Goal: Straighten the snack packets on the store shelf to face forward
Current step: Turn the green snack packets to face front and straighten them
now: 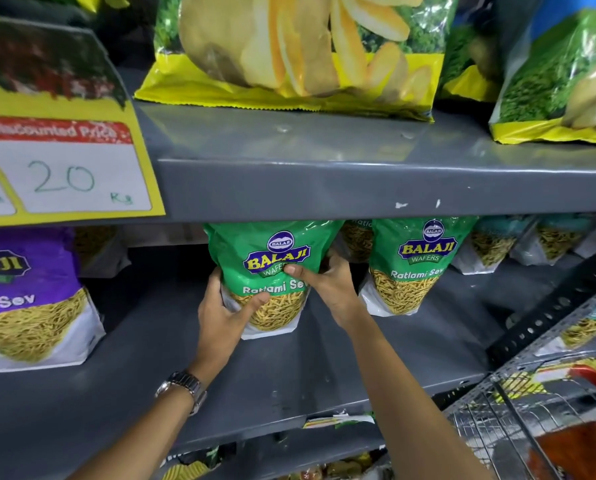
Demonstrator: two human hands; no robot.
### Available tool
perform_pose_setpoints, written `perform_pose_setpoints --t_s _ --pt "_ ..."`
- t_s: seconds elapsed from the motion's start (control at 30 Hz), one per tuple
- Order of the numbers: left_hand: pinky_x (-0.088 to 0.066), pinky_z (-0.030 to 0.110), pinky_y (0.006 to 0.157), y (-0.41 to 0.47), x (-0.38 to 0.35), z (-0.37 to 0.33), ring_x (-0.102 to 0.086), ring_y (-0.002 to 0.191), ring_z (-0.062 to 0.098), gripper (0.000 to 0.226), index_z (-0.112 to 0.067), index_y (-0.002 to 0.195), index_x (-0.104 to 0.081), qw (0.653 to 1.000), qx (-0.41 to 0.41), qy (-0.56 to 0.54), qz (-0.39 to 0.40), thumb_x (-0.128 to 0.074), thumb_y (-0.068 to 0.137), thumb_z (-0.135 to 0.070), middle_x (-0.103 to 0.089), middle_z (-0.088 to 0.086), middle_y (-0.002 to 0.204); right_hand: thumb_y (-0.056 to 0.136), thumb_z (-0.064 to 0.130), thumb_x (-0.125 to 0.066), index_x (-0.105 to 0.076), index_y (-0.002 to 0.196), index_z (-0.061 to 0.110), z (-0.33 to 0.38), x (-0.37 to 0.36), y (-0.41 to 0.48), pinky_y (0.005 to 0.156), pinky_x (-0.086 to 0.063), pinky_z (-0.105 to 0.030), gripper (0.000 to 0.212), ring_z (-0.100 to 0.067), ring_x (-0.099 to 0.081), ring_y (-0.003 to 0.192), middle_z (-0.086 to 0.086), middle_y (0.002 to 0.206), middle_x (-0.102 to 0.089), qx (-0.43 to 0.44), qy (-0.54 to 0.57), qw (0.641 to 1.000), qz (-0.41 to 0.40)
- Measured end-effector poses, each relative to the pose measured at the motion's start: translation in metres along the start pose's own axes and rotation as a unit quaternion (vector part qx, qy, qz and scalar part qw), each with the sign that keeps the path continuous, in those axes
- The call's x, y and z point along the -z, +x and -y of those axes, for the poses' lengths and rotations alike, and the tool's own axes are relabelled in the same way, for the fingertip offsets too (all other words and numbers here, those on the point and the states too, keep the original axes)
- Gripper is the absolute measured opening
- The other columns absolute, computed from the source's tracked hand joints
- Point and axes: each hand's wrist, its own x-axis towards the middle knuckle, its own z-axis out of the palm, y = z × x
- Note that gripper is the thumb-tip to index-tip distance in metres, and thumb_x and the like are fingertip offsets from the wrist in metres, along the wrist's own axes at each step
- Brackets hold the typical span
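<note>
1. The green Ratlami Sev packet (272,271) is standing upright on the grey shelf (289,368), front label facing out, apparently being squared up with the matching packet (414,265) to its right.
2. The left hand (223,317) is clasping its lower left edge, thumb across the front.
3. The right hand (327,285) is gripping its right side, fingers wrapped behind.

Even, fairly bright overhead light. Soft glare on upper shelf lip (358,181) and chip bag (289,46) foil. Dim shadow beneath that shelf. Wide-angle bending at edges; price card (60,161) and corner packets slightly blurred.
</note>
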Motion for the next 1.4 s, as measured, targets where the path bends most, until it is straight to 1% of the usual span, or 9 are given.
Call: perform_pose_setpoints --t_s 0.2,0.37,0.57,0.8,0.9,0.97,1.07,1.27,1.4 --pt "-0.051 0.031 0.093 -0.004 0.0 -0.004 -0.058 0.11 -0.004 0.069 -0.055 0.12 -0.042 1.0 -0.023 -0.01 0.018 -0.075 0.059 -0.052 -0.061 -0.032 0.116 0.068 -0.005 -0.076 -0.059 0.109 0.004 -0.001 -0.008 -0.01 0.065 -0.055 -0.018 0.045 -0.006 -0.071 0.081 0.0 0.095 -0.071 0.007 0.036 0.998 -0.043" --pt "-0.036 0.032 0.108 -0.067 -0.024 0.005 -0.045 0.126 0.016 0.082 -0.042 0.13 -0.036 0.993 -0.024 -0.035 -0.106 -0.07 0.06 -0.069 -0.038 -0.007 0.131 0.072 0.0 -0.074 -0.059 0.106 0.007 -0.018 0.03 -0.037 0.079 -0.053 -0.019 0.037 -0.011 -0.066 0.089 0.001 0.094 -0.069 0.02 0.033 0.984 -0.176" --pt "-0.043 0.024 0.099 -0.109 -0.104 -0.014 -0.052 0.117 0.002 0.057 -0.04 0.116 -0.051 0.994 0.002 -0.07 0.088 -0.071 0.066 -0.057 -0.055 -0.025 0.122 0.084 0.0 -0.063 -0.055 0.086 0.019 -0.021 0.142 -0.044 0.077 -0.047 -0.022 0.021 0.003 -0.062 0.071 -0.002 0.081 -0.059 0.083 0.069 0.879 -0.464" --pt "-0.027 0.029 0.112 -0.021 -0.187 -0.02 -0.033 0.134 0.003 0.108 -0.024 0.146 -0.026 0.984 0.091 -0.063 0.14 -0.058 0.059 -0.08 -0.035 -0.012 0.147 0.091 0.038 -0.052 -0.039 0.134 0.014 -0.037 0.209 -0.013 0.098 -0.042 -0.044 0.051 -0.025 -0.052 0.12 -0.013 0.136 -0.052 -0.052 -0.012 0.958 -0.282" --pt "-0.037 0.012 0.097 0.0 -0.205 -0.019 -0.046 0.112 -0.015 0.066 -0.034 0.137 -0.033 0.973 0.098 -0.09 0.191 -0.063 0.079 -0.051 -0.046 -0.022 0.129 0.095 0.04 -0.042 -0.039 0.133 0.017 -0.037 0.213 -0.006 0.076 -0.05 -0.033 0.044 -0.017 -0.059 0.106 -0.003 0.124 -0.058 -0.071 -0.008 0.975 -0.21" --pt "-0.041 0.022 0.103 0.005 -0.214 -0.012 -0.053 0.108 -0.012 0.051 -0.037 0.124 -0.046 0.968 0.104 -0.087 0.209 -0.06 0.078 -0.055 -0.057 -0.023 0.12 0.092 0.046 -0.043 -0.045 0.123 0.022 -0.036 0.211 -0.006 0.063 -0.046 -0.023 0.039 -0.009 -0.059 0.09 0.002 0.112 -0.061 -0.075 -0.021 0.982 -0.172" --pt "-0.042 0.03 0.102 0.0 -0.217 -0.007 -0.057 0.113 0.003 0.059 -0.038 0.116 -0.054 0.966 0.114 -0.053 0.227 -0.052 0.068 -0.073 -0.063 -0.018 0.117 0.089 0.05 -0.048 -0.052 0.116 0.025 -0.033 0.21 -0.009 0.071 -0.048 -0.025 0.036 -0.011 -0.06 0.104 0.004 0.122 -0.062 -0.077 -0.036 0.985 -0.149" --pt "-0.043 0.017 0.088 -0.021 -0.208 -0.016 -0.054 0.101 -0.012 0.054 -0.042 0.107 -0.056 0.97 0.102 -0.011 0.221 -0.047 0.067 -0.077 -0.063 -0.028 0.105 0.094 0.041 -0.043 -0.053 0.114 0.034 -0.022 0.21 -0.035 0.067 -0.049 -0.023 0.024 -0.007 -0.06 0.108 0.009 0.122 -0.062 -0.087 -0.053 0.983 -0.154" --pt "-0.049 0.041 0.092 -0.047 -0.206 -0.022 -0.061 0.1 0.014 0.07 -0.029 0.103 -0.06 0.973 0.102 0.017 0.207 -0.045 0.063 -0.085 -0.067 -0.001 0.108 0.096 0.036 -0.042 -0.05 0.116 0.033 -0.014 0.211 -0.063 0.07 -0.047 -0.026 0.022 -0.012 -0.055 0.11 0.012 0.117 -0.06 -0.098 -0.045 0.979 -0.175"
